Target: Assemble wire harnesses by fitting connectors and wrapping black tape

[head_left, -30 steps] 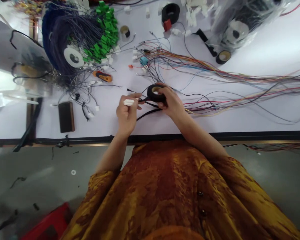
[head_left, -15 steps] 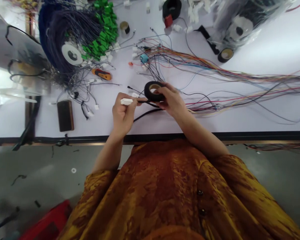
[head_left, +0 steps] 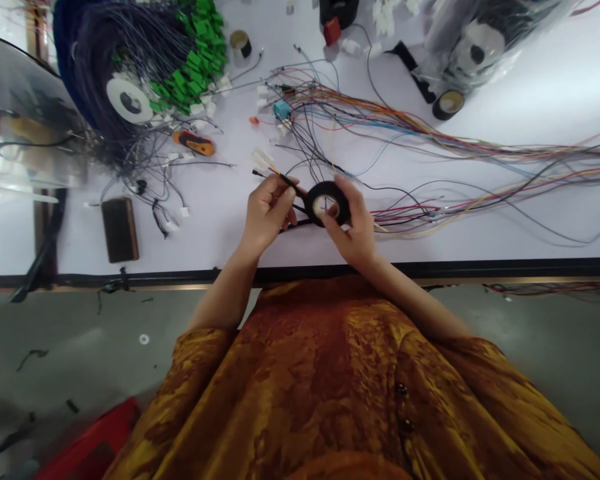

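Observation:
My left hand [head_left: 267, 217] is closed, thumb against fingers, on a thin bundle of wires [head_left: 285, 179] partly wrapped in black. A white connector [head_left: 263, 159] sticks out beyond its fingertips at the upper left. My right hand [head_left: 355, 223] grips a roll of black tape [head_left: 310, 198], the thumb at its pale core and the fingers over the far rim. The roll is close to the wrapped part of the wires, just right of my left fingers. Under both hands, more black-covered wire runs along the table; its hidden stretch cannot be followed.
Long coloured wires [head_left: 410, 123] stretch off to the right. A blue connector [head_left: 282, 110] lies at their left end. An orange cutter [head_left: 194, 142], a dark rectangular case [head_left: 120, 230] and a wire coil with green connectors [head_left: 195, 67] are on the left. The table's black edge [head_left: 430, 270] runs in front.
My left hand has moved right and turned, so the white connector now points up and away. The tape roll has shifted right and slightly nearer, with the right hand's grip changed around it.

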{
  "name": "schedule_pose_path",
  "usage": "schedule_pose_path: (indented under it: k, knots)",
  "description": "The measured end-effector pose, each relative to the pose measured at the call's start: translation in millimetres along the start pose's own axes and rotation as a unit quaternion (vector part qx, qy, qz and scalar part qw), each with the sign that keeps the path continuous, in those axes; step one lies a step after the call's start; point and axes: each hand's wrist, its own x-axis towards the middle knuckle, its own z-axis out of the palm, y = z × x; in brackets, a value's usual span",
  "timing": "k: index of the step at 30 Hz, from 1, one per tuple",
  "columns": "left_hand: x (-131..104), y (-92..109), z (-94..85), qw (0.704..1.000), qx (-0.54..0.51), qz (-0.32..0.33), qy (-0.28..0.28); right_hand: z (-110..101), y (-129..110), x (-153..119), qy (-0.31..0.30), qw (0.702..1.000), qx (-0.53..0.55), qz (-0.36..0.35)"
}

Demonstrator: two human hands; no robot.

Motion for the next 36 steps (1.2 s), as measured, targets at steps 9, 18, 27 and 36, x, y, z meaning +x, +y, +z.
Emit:
schedule_pose_path:
  k: [9,18,27,36]
  knots:
    - [2,6,-1.1,0.998,-0.007,-0.038,0.051,5,-6,-19,-0.060,0.988,-0.125,-0.072]
    - [-25,19,6.7,0.981,0.122,0.154,-0.009,6,2,45,-0.009,0.942,0.235,0.238]
    - [-3,7,8.6,0.996,0.006,-0.018,0.083,-3,-2,-27,-0.069,0.995,-0.062,-0.042]
    - [-9,15,9.0,0.995,0.064,0.056,0.047,-7,21,41,0.002,0.936,0.277,0.218]
